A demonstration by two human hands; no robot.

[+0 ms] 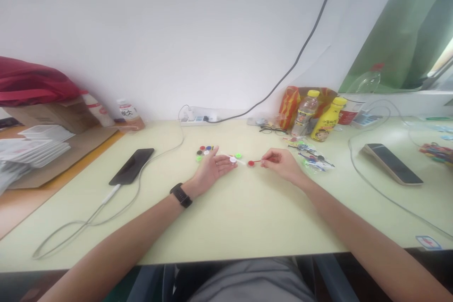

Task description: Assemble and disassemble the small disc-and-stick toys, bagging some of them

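My right hand (281,163) pinches the thin red stem of a small plastic piece, whose round red disc (251,163) points left toward my other hand. With its fingers stretched out and palm turned inward, my left hand (214,167) rests on the table. At its fingertips is a white disc (232,160); I cannot tell whether it lies on the fingers or just beyond them. A green disc (238,155) sits just behind the gap between both hands. Several small coloured discs (202,148) lie together behind my left hand, partly hidden by its thumb.
Small plastic packets (313,158) lie right of my right hand, before a yellow bottle (325,120), a clear bottle (305,113) and glasses (274,130). A charging phone (131,166) lies left; another phone-like device (394,164) is far right. A power strip (200,120) stands against the wall.
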